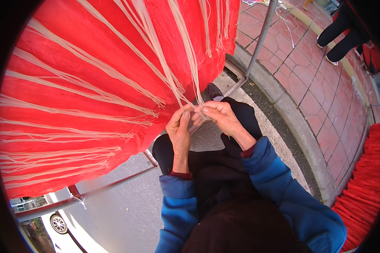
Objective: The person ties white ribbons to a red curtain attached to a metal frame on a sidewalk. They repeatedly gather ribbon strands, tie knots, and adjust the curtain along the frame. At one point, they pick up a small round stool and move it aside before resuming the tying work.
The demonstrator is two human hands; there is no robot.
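Observation:
A large sheet of red cloth [120, 60] hangs before me, with bundles of pale threads [98, 72] lying across it and ending in loose tails. My left hand [181, 126] pinches one long strand bundle [160, 57] between thumb and fingers near its lower end. Close beside it, my right hand [220, 115] grips the end of a neighbouring bundle [186, 47]. The two bundles come together between my fingertips, where the crossing is too fine to make out. Both hands are above my knees, just past the cloth's lower edge.
A metal frame pole [262, 38] rises at the right, and a rusty bar [114, 183] runs below the cloth. A curb [281, 98] borders red paving [304, 72]. Another person [343, 34] stands there. More red gathered fabric [364, 189] is at lower right; a white car [63, 231] at lower left.

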